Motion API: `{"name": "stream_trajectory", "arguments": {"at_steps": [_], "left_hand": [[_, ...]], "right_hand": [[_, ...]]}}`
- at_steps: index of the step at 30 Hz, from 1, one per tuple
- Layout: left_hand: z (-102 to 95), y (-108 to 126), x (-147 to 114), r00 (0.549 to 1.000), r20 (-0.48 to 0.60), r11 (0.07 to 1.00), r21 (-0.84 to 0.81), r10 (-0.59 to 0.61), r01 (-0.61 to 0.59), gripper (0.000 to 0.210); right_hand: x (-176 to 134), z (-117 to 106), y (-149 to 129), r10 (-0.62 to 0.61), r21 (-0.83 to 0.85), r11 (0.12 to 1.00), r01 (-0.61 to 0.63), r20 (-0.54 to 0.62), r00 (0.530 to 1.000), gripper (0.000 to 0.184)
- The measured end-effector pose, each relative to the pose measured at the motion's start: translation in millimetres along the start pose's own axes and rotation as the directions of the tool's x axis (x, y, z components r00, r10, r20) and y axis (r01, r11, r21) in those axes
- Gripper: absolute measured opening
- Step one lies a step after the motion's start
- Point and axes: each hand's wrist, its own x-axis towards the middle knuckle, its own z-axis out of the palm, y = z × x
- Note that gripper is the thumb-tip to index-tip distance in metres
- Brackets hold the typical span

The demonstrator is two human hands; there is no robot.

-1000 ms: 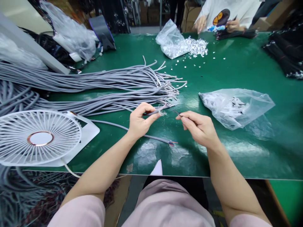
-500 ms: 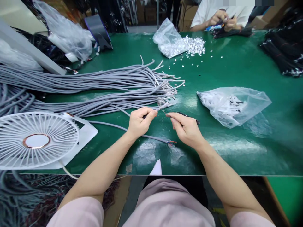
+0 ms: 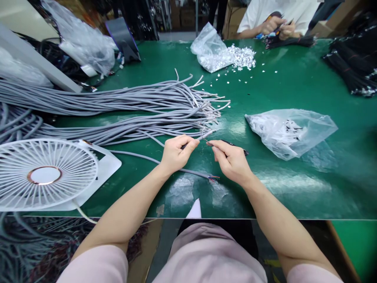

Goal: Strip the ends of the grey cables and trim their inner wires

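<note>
My left hand [image 3: 177, 154] is closed around a grey cable [image 3: 152, 137] that runs in from the bundle. The cable's stripped end pokes out past my thumb and forefinger. Close by on the right, my right hand [image 3: 231, 160] grips dark tweezers [image 3: 244, 152], their thin metal tip pointing at that cable end. Whether the tip touches the wires is too small to tell. Below both hands lies another grey cable [image 3: 194, 171], with coloured wires [image 3: 214, 178] showing at its end. Behind them spreads the large bundle of grey cables [image 3: 123, 98], with frayed pale shield ends.
A white fan [image 3: 72, 157] stands at the left front. To the right lies a clear bag of white parts [image 3: 290, 133]. Farther back are a bag [image 3: 210, 51] with spilled small pieces and black cable bundles [image 3: 350, 63]. A co-worker's hands [image 3: 278, 27] work across the table.
My left hand has shifted slightly right, bringing the cable end nearer the tweezers. My right hand stays almost in place.
</note>
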Motion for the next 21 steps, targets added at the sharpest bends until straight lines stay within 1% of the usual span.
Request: {"name": "stream_trajectory", "arguments": {"at_steps": [2,4,6,8,10,11,13,15,18,21], "left_hand": [[1.4,-1,-1,0.999,0.023,1.0,0.011,0.026,-0.026,0.027],[2.7,-1,-1,0.998,0.052,0.999,0.016,0.033,-0.034,0.026],[3.7,-2,-2,0.997,0.067,0.999,0.017,0.027,-0.028,0.025],[4.8,-2,-2,0.998,0.07,1.0,0.013,0.007,-0.008,0.026],[5.8,-3,-1,0.996,0.091,1.0,0.004,-0.027,0.027,0.026],[6.2,-4,-1,0.993,0.111,0.999,-0.003,-0.044,0.045,0.026],[6.3,-5,-2,0.985,0.159,0.997,-0.025,-0.065,0.07,0.025],[5.5,-5,-3,0.981,0.187,0.997,-0.046,-0.046,0.056,0.026],[3.3,-4,-4,0.975,0.218,0.999,-0.031,0.037,-0.031,0.027],[1.7,-2,-5,0.967,0.222,0.99,0.043,0.122,-0.135,0.026]], "right_hand": [[0,1,1,-0.008,0.019,1.0,0.008,0.003,1.0,0.029],[0,2,1,-0.042,0.065,0.997,0.041,0.011,0.999,0.028],[-3,1,-1,-0.116,0.131,0.985,0.111,0.031,0.993,0.027],[-6,-3,-5,-0.21,0.189,0.962,0.197,0.053,0.976,0.026],[-8,-10,-10,-0.286,0.206,0.942,0.266,0.071,0.956,0.026],[-9,-15,-11,-0.3,0.191,0.94,0.283,0.07,0.951,0.027],[-8,-25,-10,-0.278,0.107,0.956,0.273,0.042,0.96,0.028],[-6,-34,-4,-0.232,-0.02,0.972,0.232,0.001,0.973,0.028],[-4,-45,6,-0.21,-0.191,0.96,0.204,-0.011,0.978,0.025],[-4,-50,11,-0.207,-0.315,0.927,0.201,0.015,0.978,0.024]]}}
